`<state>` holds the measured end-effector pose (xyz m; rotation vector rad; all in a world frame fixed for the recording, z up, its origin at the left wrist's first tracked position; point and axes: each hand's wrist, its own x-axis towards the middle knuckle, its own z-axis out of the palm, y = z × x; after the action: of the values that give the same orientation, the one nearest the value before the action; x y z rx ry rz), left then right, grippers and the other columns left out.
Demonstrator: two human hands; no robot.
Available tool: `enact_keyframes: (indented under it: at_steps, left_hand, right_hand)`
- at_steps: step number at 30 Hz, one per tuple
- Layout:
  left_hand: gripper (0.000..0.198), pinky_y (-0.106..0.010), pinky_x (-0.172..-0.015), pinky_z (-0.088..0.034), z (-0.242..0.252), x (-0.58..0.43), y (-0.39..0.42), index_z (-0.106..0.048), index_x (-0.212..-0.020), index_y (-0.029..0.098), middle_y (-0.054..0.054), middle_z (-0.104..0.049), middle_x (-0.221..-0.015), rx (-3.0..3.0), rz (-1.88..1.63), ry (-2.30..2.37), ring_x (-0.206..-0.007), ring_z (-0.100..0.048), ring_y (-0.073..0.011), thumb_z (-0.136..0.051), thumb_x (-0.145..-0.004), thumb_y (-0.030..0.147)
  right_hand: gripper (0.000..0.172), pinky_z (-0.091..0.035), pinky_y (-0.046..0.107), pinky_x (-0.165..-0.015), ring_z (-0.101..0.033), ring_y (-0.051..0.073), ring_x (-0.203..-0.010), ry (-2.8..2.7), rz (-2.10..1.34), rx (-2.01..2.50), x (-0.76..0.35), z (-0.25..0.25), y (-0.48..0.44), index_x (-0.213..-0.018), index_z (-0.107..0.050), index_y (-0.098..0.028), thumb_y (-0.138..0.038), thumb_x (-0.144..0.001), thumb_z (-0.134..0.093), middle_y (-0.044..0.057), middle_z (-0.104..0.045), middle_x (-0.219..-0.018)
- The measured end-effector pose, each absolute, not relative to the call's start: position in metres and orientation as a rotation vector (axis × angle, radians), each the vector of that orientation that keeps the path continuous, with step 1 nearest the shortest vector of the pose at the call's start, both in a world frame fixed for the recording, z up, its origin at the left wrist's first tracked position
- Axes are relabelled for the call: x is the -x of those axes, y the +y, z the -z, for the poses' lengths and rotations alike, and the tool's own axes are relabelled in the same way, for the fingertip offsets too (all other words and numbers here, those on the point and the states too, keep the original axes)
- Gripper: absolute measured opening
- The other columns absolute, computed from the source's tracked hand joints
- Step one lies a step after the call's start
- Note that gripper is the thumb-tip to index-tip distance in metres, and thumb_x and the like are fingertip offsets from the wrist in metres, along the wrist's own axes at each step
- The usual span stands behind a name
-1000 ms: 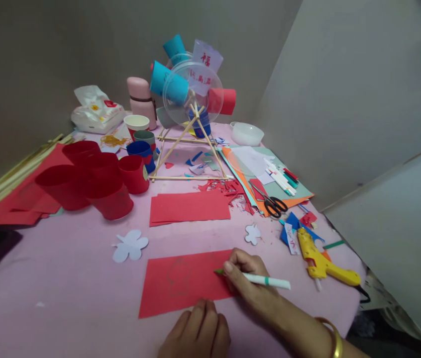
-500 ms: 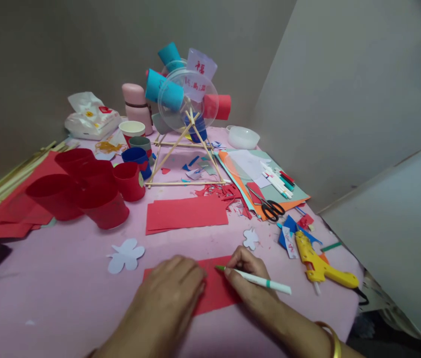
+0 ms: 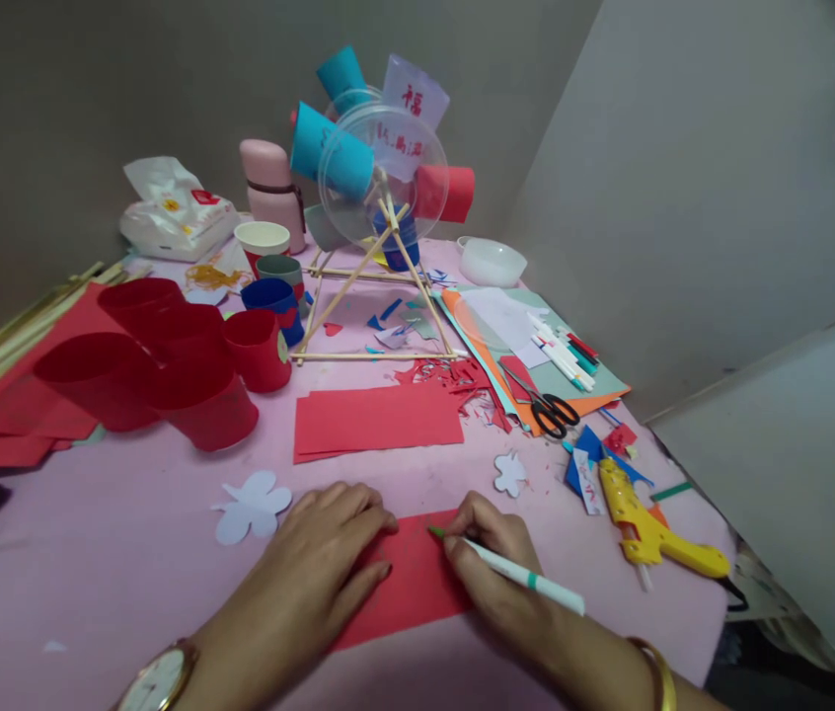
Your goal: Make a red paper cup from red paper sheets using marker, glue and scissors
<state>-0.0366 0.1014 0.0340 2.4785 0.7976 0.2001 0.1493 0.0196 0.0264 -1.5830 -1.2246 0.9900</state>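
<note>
While your left hand (image 3: 336, 553) rests, fingers apart, on the left part of the red paper (image 3: 417, 578) lying lengthwise across you, your right hand (image 3: 495, 563) pinches the marker (image 3: 525, 574), tip pointing left over it.

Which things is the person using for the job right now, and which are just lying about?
In use:
- green-tipped pen, held in the right hand
- red sheet, under the left hand

Probably just lying about:
- glue gun
- scissors
- pink bottle
- tissue pack
- white bowl
</note>
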Motion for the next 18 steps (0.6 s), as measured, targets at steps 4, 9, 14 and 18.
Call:
enact_keyframes:
  at_steps: [4, 9, 14, 18]
  left_hand:
    - [0.016, -0.041, -0.082, -0.037, -0.0315, 0.0367, 0.1039, -0.058, -0.104, 0.024, -0.004, -0.057, -0.105, -2.45, -0.226, 0.794, -0.095, -0.051, -0.0247, -0.053, -0.088, 0.024]
    - [0.018, -0.04, -0.083, -0.038, -0.0331, 0.0373, 0.1042, -0.059, -0.104, 0.025, -0.003, -0.058, -0.105, -2.432, -0.232, 0.803, -0.096, -0.052, -0.0247, -0.054, -0.087, 0.023]
    - [0.019, -0.039, -0.082, -0.039, -0.0339, 0.0369, 0.1044, -0.061, -0.103, 0.025, -0.004, -0.059, -0.104, -2.434, -0.24, 0.812, -0.095, -0.054, -0.0246, -0.056, -0.085, 0.023]
    - [0.02, -0.04, -0.082, -0.04, -0.0351, 0.0361, 0.1056, -0.061, -0.103, 0.024, -0.004, -0.06, -0.104, -2.437, -0.232, 0.813, -0.095, -0.054, -0.0251, -0.059, -0.084, 0.022]
  right_hand:
    - [0.008, -0.025, 0.024, -0.047, -0.035, 0.011, -0.049, -1.28, -0.905, 1.641, -0.1514, -0.0259, 0.0174, -0.065, -0.044, -0.022, -0.019, -0.072, -0.043, -0.008, -0.037, -0.053]
    - [0.006, -0.027, 0.024, -0.048, -0.037, 0.012, -0.05, -1.306, -0.915, 1.674, -0.1509, -0.0273, 0.0184, -0.066, -0.044, -0.022, -0.021, -0.072, -0.044, -0.007, -0.038, -0.053]
    - [0.007, -0.026, 0.024, -0.046, -0.035, 0.011, -0.047, -1.315, -0.925, 1.685, -0.1494, -0.0274, 0.0185, -0.065, -0.043, -0.023, -0.022, -0.071, -0.044, -0.007, -0.037, -0.051]
    - [0.007, -0.025, 0.023, -0.045, -0.033, 0.01, -0.046, -1.34, -0.925, 1.669, -0.1495, -0.0262, 0.0198, -0.065, -0.043, -0.023, -0.022, -0.072, -0.044, -0.008, -0.036, -0.051]
